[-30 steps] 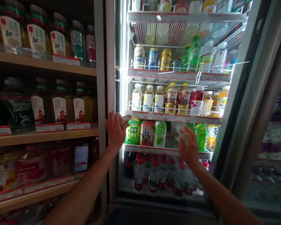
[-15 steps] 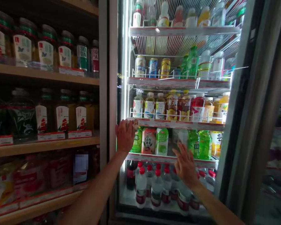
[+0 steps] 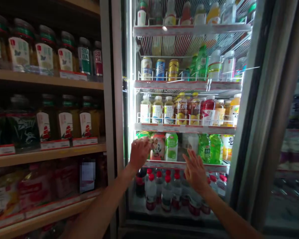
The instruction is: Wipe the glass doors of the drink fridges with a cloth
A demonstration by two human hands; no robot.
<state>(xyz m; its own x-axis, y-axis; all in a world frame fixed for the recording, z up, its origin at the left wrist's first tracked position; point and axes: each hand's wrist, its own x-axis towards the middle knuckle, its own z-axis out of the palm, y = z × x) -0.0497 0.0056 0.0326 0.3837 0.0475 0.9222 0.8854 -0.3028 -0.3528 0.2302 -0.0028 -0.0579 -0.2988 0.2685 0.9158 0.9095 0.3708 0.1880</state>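
Note:
An open drinks fridge stands before me. My left hand (image 3: 139,153) is closed on a small crumpled pale thing (image 3: 151,142), perhaps a cloth or paper, in front of the green bottle (image 3: 142,135) and the red-labelled bottle (image 3: 158,146) on the third shelf. My right hand (image 3: 194,169) has its fingers spread and holds nothing. It hovers at that shelf's front rail (image 3: 179,164), just below a gap beside a white-labelled bottle (image 3: 193,143).
The glass fridge door (image 3: 269,109) stands open at the right. Wire shelves above carry cans (image 3: 160,69) and tea bottles (image 3: 157,109); red-capped water bottles (image 3: 164,189) fill the bottom. Wooden shelves (image 3: 47,151) of jars and bottles run along the left.
My left hand left the fridge's left frame and moved right and down in front of the third-shelf bottles. My right hand let go of a bottle and drew back, opening.

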